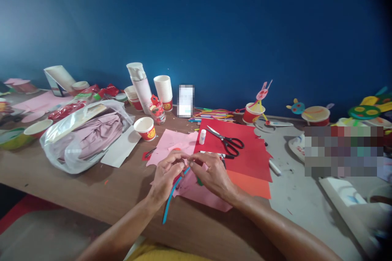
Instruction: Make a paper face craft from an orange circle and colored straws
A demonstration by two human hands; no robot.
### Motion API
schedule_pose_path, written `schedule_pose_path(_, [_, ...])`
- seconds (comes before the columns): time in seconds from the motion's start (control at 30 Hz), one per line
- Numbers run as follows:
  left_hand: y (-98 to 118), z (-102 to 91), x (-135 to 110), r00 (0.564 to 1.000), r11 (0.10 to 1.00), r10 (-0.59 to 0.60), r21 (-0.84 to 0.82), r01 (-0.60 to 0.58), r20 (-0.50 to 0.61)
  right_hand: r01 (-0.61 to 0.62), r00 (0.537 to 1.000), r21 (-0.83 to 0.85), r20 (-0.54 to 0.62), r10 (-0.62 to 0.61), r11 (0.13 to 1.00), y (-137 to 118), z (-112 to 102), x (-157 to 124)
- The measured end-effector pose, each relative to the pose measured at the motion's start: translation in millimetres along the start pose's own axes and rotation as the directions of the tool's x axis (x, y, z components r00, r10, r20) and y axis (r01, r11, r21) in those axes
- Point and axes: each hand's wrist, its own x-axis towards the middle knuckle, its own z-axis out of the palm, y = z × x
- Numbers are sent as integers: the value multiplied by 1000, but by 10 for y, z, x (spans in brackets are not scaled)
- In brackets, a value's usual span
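Note:
My left hand (pixel 168 173) and my right hand (pixel 212 173) meet fingertip to fingertip above the pink paper (pixel 220 197). Both are closed in a pinch on the upper end of a blue pipe cleaner (pixel 172 197), whose long free end hangs down towards the table's front edge. What else the fingertips may cover is hidden. Beneath the hands a red piece and a bit of green show in part. Just beyond my right hand lie a black-and-white marker (pixel 217 154), black-handled scissors (pixel 228 139) and a white glue stick (pixel 202 136) on red paper (pixel 245 155).
A paper cup (pixel 145 129), a plastic bag (pixel 82 138), a white flask (pixel 141 85) and stacked cups (pixel 163 89) stand on the left. Several pipe cleaners (pixel 214 115) lie at the back by a phone (pixel 185 101). Cup animals (pixel 254 112) stand at right.

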Motion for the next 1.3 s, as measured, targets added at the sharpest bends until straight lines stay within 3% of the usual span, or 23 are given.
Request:
schedule_pose_path(0.17, [60, -24, -15, 999, 993, -16, 116, 22, -49, 28, 998, -78, 66, -23, 997, -28, 14, -51])
schedule_pose_path(0.37, [73, -149, -226, 999, 980, -6, 201, 15, -47, 51, 973, -106, 231, -25, 993, -148, 25, -112])
schedule_pose_path(0.67, [27, -309, -497, 999, 968, -6, 251, -5, 41, 120, 848, -117, 528, -41, 986, -336, -63, -205])
schedule_pose_path(0.97, [-56, -299, -498, 999, 987, -22, 156, 29, -45, 5, 865, -135, 499, 64, 991, -291, -64, -195])
schedule_pose_path(1.3, [-48, -277, -412, 995, 996, -75, 41, 78, -69, -60, 839, -139, 530, 126, 988, -207, -99, -163])
